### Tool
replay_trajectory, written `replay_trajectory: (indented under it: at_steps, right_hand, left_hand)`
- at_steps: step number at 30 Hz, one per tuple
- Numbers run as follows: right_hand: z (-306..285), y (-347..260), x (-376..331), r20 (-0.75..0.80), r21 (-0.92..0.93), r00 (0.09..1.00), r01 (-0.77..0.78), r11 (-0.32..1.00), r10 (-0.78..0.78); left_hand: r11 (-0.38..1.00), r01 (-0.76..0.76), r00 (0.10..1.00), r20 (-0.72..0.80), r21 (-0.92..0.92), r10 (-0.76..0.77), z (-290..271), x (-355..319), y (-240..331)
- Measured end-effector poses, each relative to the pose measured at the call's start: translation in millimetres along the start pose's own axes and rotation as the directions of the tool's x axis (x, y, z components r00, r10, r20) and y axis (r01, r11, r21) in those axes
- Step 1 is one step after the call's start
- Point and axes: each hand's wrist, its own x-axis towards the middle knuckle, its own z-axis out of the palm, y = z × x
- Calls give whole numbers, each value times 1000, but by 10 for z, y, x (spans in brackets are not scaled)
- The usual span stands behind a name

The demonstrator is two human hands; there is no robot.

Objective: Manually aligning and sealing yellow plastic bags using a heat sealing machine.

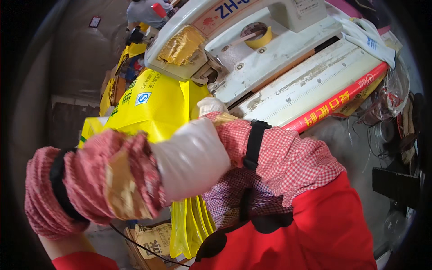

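A large yellow printed bag [150,105] stands with its upper edge by the needle area of a pale grey sewing machine [279,15]. My right hand [212,106], in a white glove, is closed at the bag's right edge, just below the machine head. Its fingertips are hidden. My left hand [193,155], also covered in white, crosses in front of my right wrist, with the bag behind it. The fingers of that hand do not show. Red checked sleeve covers wrap both forearms, each with a black band.
A yellow tape roll [258,36] lies on the machine bed. White gloves [369,40] rest at the worktable's [310,74] far right, above its red-labelled front edge. Folded yellow bags [191,227] hang below my arms, near a thin black cable [148,249]. Another person [146,18] is at the back left.
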Motion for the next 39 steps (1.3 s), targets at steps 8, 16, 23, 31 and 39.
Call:
replay_trajectory:
  at_steps: [8,16,23,31,39]
  right_hand:
    - [-17,30,123,1,31,1000,-17,999,17]
    - [211,525,-92,-4,49,1000,-25,999,25]
    - [399,529,-353,19,62,998,-55,997,54]
    - [503,491,-574,4,62,995,-100,993,100]
    - [417,634,-205,15,87,1000,-10,996,8]
  left_hand:
    - [998,-70,997,-38,1,70,156,172,250]
    - [991,-89,953,279,-103,115,-146,186,175]
    - [984,-179,970,-170,-15,174,-214,120,-742]
    - [996,-72,997,-19,59,74,-217,85,-1048]
    - [999,-29,922,-386,-20,19,307,-35,-1132]
